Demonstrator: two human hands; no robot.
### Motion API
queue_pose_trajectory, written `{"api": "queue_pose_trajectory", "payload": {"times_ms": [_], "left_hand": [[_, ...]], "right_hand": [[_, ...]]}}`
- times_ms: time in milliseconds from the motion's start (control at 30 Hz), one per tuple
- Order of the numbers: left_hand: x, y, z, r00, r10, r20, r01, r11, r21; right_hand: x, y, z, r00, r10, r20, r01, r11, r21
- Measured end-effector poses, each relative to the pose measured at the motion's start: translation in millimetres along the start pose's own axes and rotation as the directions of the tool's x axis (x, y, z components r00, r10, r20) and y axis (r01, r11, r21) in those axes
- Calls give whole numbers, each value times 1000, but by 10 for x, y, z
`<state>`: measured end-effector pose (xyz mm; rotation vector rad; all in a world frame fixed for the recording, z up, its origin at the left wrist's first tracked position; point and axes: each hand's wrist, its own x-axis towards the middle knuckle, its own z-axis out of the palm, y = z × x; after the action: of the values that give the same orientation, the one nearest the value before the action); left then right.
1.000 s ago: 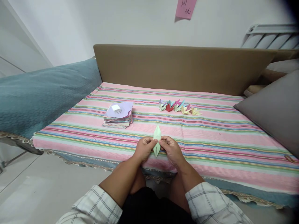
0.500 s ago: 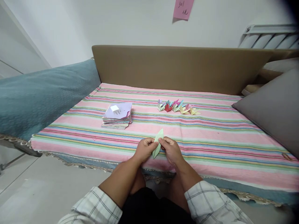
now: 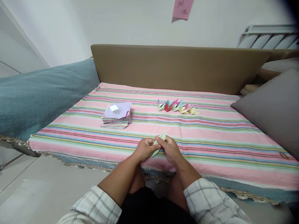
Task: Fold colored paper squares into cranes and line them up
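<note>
A narrow, pale green folded paper point(image 3: 162, 136) is pinched between both of my hands near the front edge of a striped sofa seat point(image 3: 210, 143). My left hand point(image 3: 145, 148) grips its lower part and my right hand point(image 3: 170, 148) grips its middle. The paper is tilted, its upper tip pointing up and to the right. Farther back on the seat lies a row of several small folded paper cranes point(image 3: 177, 106) in mixed colours. To the left of them sits a stack of coloured paper squares point(image 3: 116, 117) with a small white plug point(image 3: 115, 109) on top.
A teal blanket point(image 3: 39, 96) covers the sofa arm at the left. A grey cushion point(image 3: 275, 105) leans at the right. The tan backrest point(image 3: 177, 67) runs along the back, and a pink note point(image 3: 182, 8) hangs on the wall above.
The green paper has turned from upright to tilted toward the right, and my hands have shifted slightly around it. The camera view has drifted a little.
</note>
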<state>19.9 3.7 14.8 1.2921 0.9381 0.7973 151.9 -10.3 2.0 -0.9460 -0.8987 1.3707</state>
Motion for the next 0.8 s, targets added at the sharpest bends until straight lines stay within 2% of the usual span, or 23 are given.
{"api": "queue_pose_trajectory", "payload": {"times_ms": [233,367,800], "left_hand": [[11,-10,-20,999,-39,25,40,999,-18],[2,20,-15,997,-67,34,67,998,-4],[3,40,-30,988,-122,91,124,992,-14]], "right_hand": [[88,31,3,995,20,-95,-16,999,42],[103,19,2,984,-14,-177,29,996,82],[87,-75,16,977,3,-214,35,984,176]]}}
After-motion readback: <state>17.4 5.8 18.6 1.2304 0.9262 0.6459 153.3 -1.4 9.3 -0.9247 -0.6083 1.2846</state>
